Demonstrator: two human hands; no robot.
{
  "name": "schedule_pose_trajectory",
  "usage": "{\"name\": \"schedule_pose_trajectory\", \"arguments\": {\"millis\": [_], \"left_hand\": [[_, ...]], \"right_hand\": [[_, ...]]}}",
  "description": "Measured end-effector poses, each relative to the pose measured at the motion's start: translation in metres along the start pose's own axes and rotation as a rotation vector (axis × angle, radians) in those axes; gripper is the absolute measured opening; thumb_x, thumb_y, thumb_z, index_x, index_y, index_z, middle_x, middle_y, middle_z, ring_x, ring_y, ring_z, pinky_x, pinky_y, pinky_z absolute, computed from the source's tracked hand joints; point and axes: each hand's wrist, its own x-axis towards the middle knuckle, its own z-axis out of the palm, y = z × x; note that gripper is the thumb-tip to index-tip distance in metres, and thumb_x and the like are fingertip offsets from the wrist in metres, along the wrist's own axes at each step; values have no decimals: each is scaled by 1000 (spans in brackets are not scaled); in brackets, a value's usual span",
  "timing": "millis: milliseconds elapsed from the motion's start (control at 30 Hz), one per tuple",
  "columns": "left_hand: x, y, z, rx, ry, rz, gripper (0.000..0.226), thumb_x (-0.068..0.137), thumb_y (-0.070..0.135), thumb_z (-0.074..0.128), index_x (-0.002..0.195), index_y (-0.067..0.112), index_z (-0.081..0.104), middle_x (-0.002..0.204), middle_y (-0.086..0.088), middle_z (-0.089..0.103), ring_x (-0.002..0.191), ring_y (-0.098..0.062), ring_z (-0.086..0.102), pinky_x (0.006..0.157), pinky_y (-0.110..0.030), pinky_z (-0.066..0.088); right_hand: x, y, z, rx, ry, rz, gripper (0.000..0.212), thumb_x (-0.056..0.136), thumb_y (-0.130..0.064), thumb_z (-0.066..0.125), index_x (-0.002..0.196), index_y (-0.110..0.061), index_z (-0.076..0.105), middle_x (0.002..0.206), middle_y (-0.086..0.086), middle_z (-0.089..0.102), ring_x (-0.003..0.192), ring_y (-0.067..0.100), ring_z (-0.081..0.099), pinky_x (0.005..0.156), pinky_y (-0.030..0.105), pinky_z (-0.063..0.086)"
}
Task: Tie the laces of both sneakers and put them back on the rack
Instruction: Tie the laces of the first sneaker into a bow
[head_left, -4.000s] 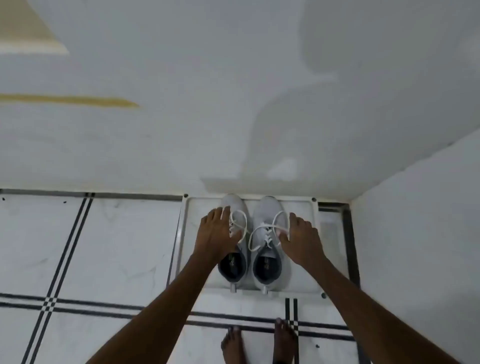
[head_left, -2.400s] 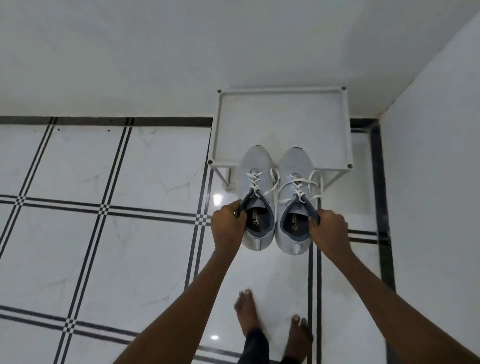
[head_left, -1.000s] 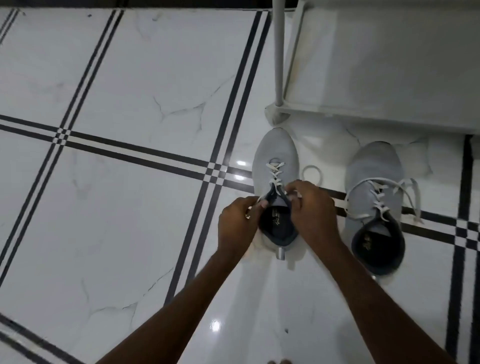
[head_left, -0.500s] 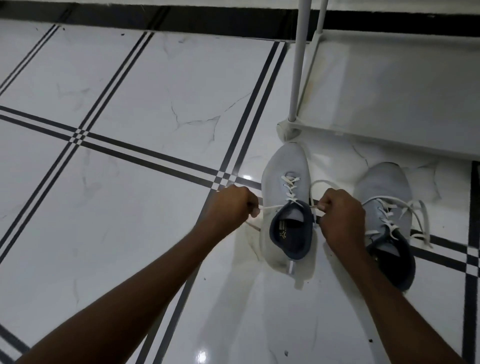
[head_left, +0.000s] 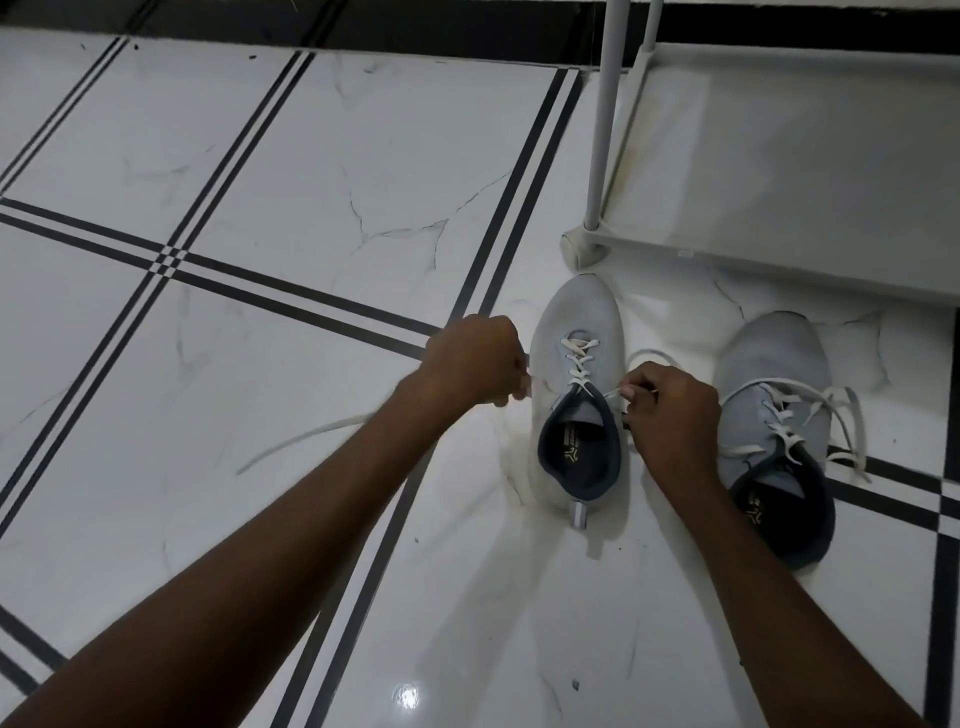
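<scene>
Fingers of the left hand (head_left: 475, 358) were clenched on 1 lace end, and the right hand (head_left: 670, 410) pinched the other beside the tongue of the left sneaker (head_left: 576, 395), which sat on the tiled floor (head_left: 311, 156) just before the rack (head_left: 779, 156). The right sneaker (head_left: 774, 431) lay beside it, laces loose (untouched, I'd say). Even tension on both ends would seat the first cross snugly.
</scene>
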Motion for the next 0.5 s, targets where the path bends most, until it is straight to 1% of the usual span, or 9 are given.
{"name": "schedule_pose_trajectory", "arguments": {"millis": [100, 133, 167, 200, 233, 267, 333, 433, 500], "left_hand": [[0, -12, 33, 79, 277, -27, 17, 88, 24, 69, 101, 15, 76, 101, -4, 72, 98, -24, 67, 76, -36, 53], [-4, -15, 45, 20, 418, -38, 17, 89, 24, 68, 101, 13, 75, 103, -4, 69, 100, -24, 64, 75, -35, 52], [-8, -16, 57, -47, 525, -54, 17, 91, 27, 67, 94, 12, 74, 96, -3, 68, 92, -21, 63, 71, -33, 49], [-11, -15, 67, -140, 527, -102, 28, 93, 34, 64, 80, 11, 72, 81, -1, 67, 77, -17, 63, 67, -30, 47], [-11, -15, 76, -322, 427, -177, 42, 94, 42, 61, 69, 10, 70, 66, 3, 66, 61, -13, 61, 63, -28, 48], [-11, -13, 83, -589, 262, -264, 51, 93, 50, 59, 67, 7, 71, 58, 3, 66, 54, -12, 62, 61, -28, 53], [-3, -9, 89, -1059, 28, -401, 56, 90, 53, 62, 81, 0, 75, 67, -5, 73, 59, -18, 67, 59, -28, 58], [16, -5, 86, -1269, 11, -432, 45, 88, 47, 69, 94, 3, 73, 75, -6, 70, 66, -17, 63, 60, -24, 54], [27, 3, 83, -1339, 77, -402, 30, 86, 36, 75, 88, 6, 73, 73, -5, 67, 65, -15, 58, 61, -24, 51]], "right_hand": [[-15, -14, -3, -52, 196, 20, 4, 85, -9, 67, 84, -11, 70, 85, 8, 70, 74, 26, 64, 63, 27, 40], [-20, -18, -5, -61, 251, 81, 6, 87, -15, 66, 83, -12, 68, 84, 8, 69, 72, 28, 61, 63, 28, 37], [-21, -17, -1, -66, 253, 167, 16, 90, -23, 63, 80, -11, 68, 81, 10, 69, 70, 29, 58, 63, 29, 36], [-22, -16, 2, -70, 190, 272, 28, 91, -33, 60, 78, -10, 70, 79, 11, 70, 68, 29, 57, 63, 30, 38], [-19, -13, 5, -41, 97, 379, 39, 90, -42, 56, 78, -9, 73, 77, 11, 71, 69, 29, 59, 64, 31, 44], [-15, -11, 5, 42, 3, 483, 47, 87, -49, 53, 82, -7, 75, 76, 9, 72, 71, 29, 63, 68, 35, 52], [-4, -9, 1, 376, -117, 652, 44, 83, -41, 55, 93, -3, 74, 75, 6, 69, 71, 25, 66, 72, 40, 58], [12, -18, -5, 731, -110, 772, 19, 88, -9, 57, 97, -2, 72, 78, 9, 66, 64, 18, 58, 61, 28, 48], [20, -26, -13, 774, -82, 714, 15, 92, -7, 56, 87, -8, 71, 89, 14, 71, 72, 19, 62, 64, 26, 49]]}}
